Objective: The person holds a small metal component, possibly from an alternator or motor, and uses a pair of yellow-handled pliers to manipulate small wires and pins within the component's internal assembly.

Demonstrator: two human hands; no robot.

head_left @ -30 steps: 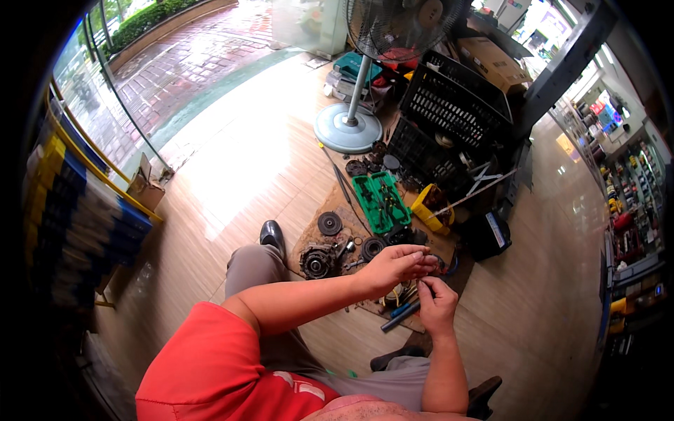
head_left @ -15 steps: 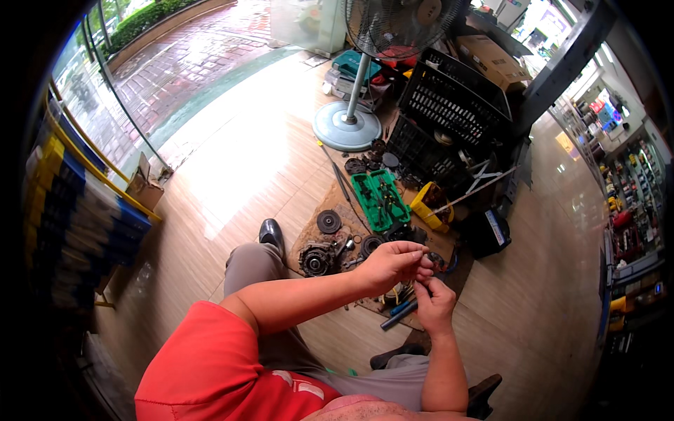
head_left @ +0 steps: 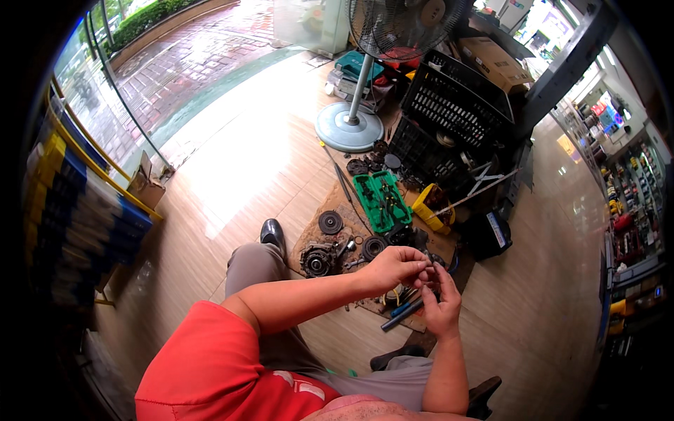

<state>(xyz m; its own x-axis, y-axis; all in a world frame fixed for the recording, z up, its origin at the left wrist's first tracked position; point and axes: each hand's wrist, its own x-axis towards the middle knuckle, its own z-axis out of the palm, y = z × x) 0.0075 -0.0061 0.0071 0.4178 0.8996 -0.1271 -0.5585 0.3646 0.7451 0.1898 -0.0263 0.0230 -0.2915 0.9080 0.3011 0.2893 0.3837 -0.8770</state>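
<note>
My left hand (head_left: 398,269) reaches across my body, thumb and fingers pinched together; whatever sits in the pinch is too small to make out. Just beside it, my right hand (head_left: 442,307) has its thumb and fingers apart, the fingertips close to those of the left. Below both hands lies a brown cardboard sheet (head_left: 309,231) covered with parts. On it are a round metal motor-like part (head_left: 317,261), a dark pulley-like disc (head_left: 330,222) and a second dark ring-shaped part (head_left: 373,247). A dark tube (head_left: 401,316) rests near my right wrist.
An open green tool case (head_left: 381,201) and a yellow container (head_left: 433,209) stand beyond the hands. Farther back are a pedestal fan (head_left: 349,127), black crates (head_left: 460,95) and a cardboard box (head_left: 493,62). A black box (head_left: 486,233) sits to the right.
My right thumb has moved away from its fingers, and the right fingers have straightened upward beside the left fingertips. The left hand keeps its pinch, shifted very slightly.
</note>
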